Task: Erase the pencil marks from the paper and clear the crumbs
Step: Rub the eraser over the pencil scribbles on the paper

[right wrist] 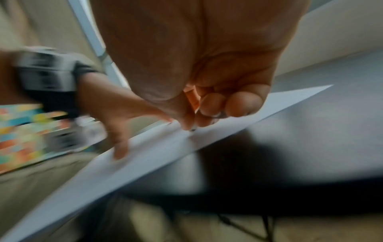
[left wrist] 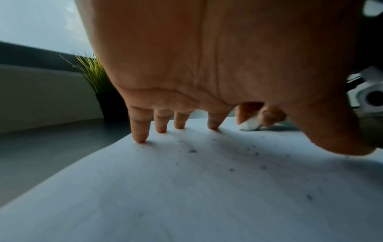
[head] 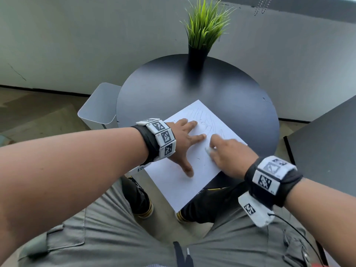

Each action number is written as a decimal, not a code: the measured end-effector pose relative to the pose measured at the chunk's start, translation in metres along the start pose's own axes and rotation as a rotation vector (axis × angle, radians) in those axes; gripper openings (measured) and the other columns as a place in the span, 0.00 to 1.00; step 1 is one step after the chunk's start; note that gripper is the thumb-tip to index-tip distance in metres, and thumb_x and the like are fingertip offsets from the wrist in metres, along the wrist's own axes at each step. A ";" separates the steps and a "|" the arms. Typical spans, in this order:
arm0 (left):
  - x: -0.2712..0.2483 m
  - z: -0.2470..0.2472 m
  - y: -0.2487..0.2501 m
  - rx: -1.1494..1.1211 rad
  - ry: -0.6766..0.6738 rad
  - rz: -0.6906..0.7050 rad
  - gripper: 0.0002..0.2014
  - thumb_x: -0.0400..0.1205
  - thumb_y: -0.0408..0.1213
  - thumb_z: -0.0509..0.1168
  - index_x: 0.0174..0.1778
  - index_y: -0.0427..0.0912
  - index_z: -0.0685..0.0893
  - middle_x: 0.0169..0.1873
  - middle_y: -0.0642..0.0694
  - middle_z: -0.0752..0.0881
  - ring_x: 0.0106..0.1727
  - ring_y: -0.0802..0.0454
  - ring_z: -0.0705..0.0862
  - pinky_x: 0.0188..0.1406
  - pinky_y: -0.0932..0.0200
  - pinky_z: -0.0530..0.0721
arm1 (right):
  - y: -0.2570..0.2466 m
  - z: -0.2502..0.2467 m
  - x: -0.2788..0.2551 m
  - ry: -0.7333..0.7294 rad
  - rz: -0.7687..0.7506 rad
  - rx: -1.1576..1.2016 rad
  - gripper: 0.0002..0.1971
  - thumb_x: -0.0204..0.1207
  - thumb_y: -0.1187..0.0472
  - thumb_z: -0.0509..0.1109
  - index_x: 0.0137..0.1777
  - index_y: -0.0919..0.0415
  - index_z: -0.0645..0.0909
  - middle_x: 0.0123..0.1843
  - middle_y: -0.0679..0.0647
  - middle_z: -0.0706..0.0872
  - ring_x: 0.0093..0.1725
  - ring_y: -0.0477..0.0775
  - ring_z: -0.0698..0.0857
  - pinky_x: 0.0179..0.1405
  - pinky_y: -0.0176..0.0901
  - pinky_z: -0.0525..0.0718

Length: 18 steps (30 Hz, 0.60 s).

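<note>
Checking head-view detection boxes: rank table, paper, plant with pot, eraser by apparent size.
1. table
2. paper
3. plant with pot, though it sits farther from the camera
4. eraser, mostly hidden in the right hand

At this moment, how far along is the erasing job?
Midway. Near half of the white paper sheet looks mostly clean. The right hand rubs a white eraser while the left hand pins it. Pencil marks and dark crumbs remain.

Left hand (head: 181,140) splayed, right hand (head: 229,153) pinching.
</note>
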<state>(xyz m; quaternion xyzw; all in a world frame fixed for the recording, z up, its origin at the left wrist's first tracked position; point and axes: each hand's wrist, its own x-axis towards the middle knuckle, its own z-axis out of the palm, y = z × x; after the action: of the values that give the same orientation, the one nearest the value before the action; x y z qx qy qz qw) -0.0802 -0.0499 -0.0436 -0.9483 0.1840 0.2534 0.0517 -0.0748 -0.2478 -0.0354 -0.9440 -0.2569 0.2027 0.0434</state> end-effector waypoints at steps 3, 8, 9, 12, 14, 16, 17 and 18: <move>0.000 0.007 0.006 0.015 0.016 0.001 0.71 0.55 0.83 0.70 0.88 0.60 0.39 0.88 0.41 0.38 0.88 0.36 0.40 0.85 0.33 0.56 | -0.026 0.014 -0.033 -0.137 -0.242 -0.076 0.05 0.82 0.53 0.56 0.49 0.51 0.62 0.45 0.52 0.82 0.45 0.64 0.81 0.42 0.56 0.82; 0.000 0.007 0.005 0.006 -0.005 0.001 0.71 0.56 0.81 0.72 0.88 0.60 0.37 0.88 0.41 0.36 0.88 0.35 0.38 0.85 0.31 0.53 | 0.006 -0.003 -0.003 -0.012 -0.024 -0.049 0.12 0.83 0.42 0.52 0.50 0.50 0.64 0.46 0.56 0.83 0.47 0.66 0.82 0.48 0.57 0.83; 0.000 0.006 0.005 0.004 -0.011 -0.001 0.71 0.57 0.81 0.72 0.88 0.60 0.36 0.88 0.41 0.35 0.88 0.35 0.38 0.85 0.31 0.53 | 0.012 -0.003 -0.001 0.034 0.000 -0.037 0.13 0.83 0.42 0.52 0.49 0.50 0.62 0.45 0.56 0.83 0.45 0.66 0.82 0.47 0.57 0.83; 0.000 0.006 0.006 -0.004 -0.027 -0.007 0.72 0.57 0.80 0.72 0.87 0.60 0.35 0.88 0.41 0.34 0.88 0.35 0.36 0.84 0.30 0.52 | -0.007 0.006 -0.029 -0.082 -0.169 -0.069 0.09 0.83 0.50 0.53 0.46 0.48 0.56 0.43 0.51 0.80 0.45 0.65 0.82 0.43 0.56 0.82; 0.000 0.006 0.008 0.006 -0.028 -0.007 0.72 0.57 0.80 0.72 0.87 0.59 0.35 0.87 0.40 0.33 0.88 0.34 0.36 0.84 0.29 0.52 | -0.020 0.015 -0.047 -0.195 -0.305 -0.106 0.08 0.83 0.51 0.53 0.46 0.49 0.57 0.42 0.49 0.79 0.43 0.63 0.81 0.42 0.57 0.82; 0.001 0.005 0.009 0.013 -0.027 -0.001 0.72 0.57 0.80 0.73 0.88 0.58 0.35 0.87 0.40 0.34 0.88 0.33 0.36 0.84 0.28 0.53 | -0.011 0.010 -0.032 -0.153 -0.211 -0.126 0.08 0.84 0.48 0.52 0.47 0.49 0.58 0.45 0.51 0.81 0.46 0.64 0.82 0.44 0.56 0.82; 0.001 0.005 0.009 0.012 -0.027 -0.002 0.72 0.57 0.79 0.73 0.88 0.58 0.36 0.87 0.39 0.34 0.88 0.33 0.37 0.84 0.28 0.53 | 0.000 0.004 -0.018 -0.089 -0.109 -0.109 0.10 0.84 0.46 0.52 0.47 0.50 0.58 0.46 0.53 0.82 0.46 0.65 0.82 0.44 0.56 0.82; 0.000 0.005 0.009 0.009 -0.032 -0.004 0.72 0.57 0.79 0.73 0.88 0.58 0.36 0.87 0.39 0.34 0.88 0.33 0.37 0.83 0.28 0.53 | 0.007 -0.001 -0.010 -0.038 -0.051 -0.093 0.12 0.84 0.44 0.51 0.46 0.50 0.58 0.45 0.54 0.82 0.45 0.66 0.82 0.45 0.56 0.82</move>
<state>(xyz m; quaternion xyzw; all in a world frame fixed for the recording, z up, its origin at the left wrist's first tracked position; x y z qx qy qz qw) -0.0855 -0.0576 -0.0480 -0.9444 0.1822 0.2674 0.0594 -0.0789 -0.2592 -0.0325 -0.9342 -0.2906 0.2070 -0.0003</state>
